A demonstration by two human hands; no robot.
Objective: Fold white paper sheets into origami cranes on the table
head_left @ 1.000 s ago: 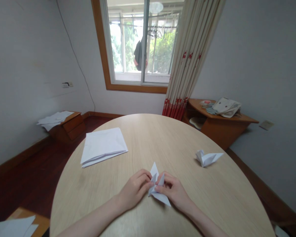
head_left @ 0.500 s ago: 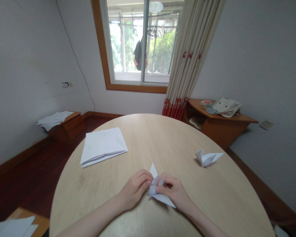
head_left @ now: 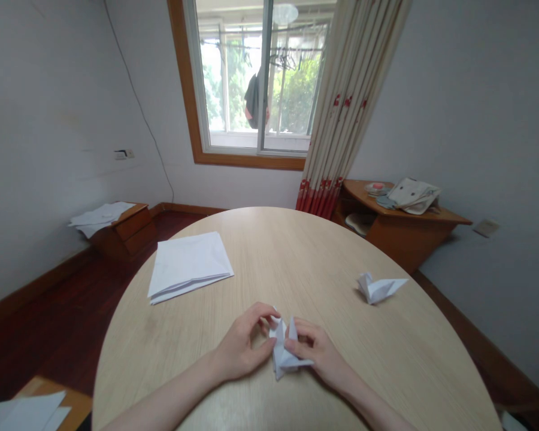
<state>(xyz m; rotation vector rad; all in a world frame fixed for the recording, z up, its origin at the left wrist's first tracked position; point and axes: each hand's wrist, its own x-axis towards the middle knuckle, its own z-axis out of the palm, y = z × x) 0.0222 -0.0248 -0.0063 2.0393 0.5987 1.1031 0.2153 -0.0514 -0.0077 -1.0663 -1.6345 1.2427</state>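
Between my hands, near the front of the round table, is a folded white paper figure (head_left: 281, 353) with several pointed flaps. My right hand (head_left: 317, 347) pinches it from the right, thumb on one side of an upright flap and fingers behind. My left hand (head_left: 247, 341) curls around its left side, with the thumb and fingertips closed on the paper's edge. Parts of the paper are hidden by the fingers. Farther right lies another folded paper piece (head_left: 379, 288), shaped like a bird with a raised point.
A stack of white paper (head_left: 191, 263) lies on the table (head_left: 287, 251) at the left. Beyond are a low drawer cabinet (head_left: 132, 230) with papers, a corner desk (head_left: 417, 230) holding a bag, and a curtain (head_left: 345, 108). More sheets (head_left: 27, 413) lie at lower left.
The paper figure has turned in my hands; its long flaps point differently, and the far point is now mostly covered. My left fingers have lifted and shifted slightly around its edge.
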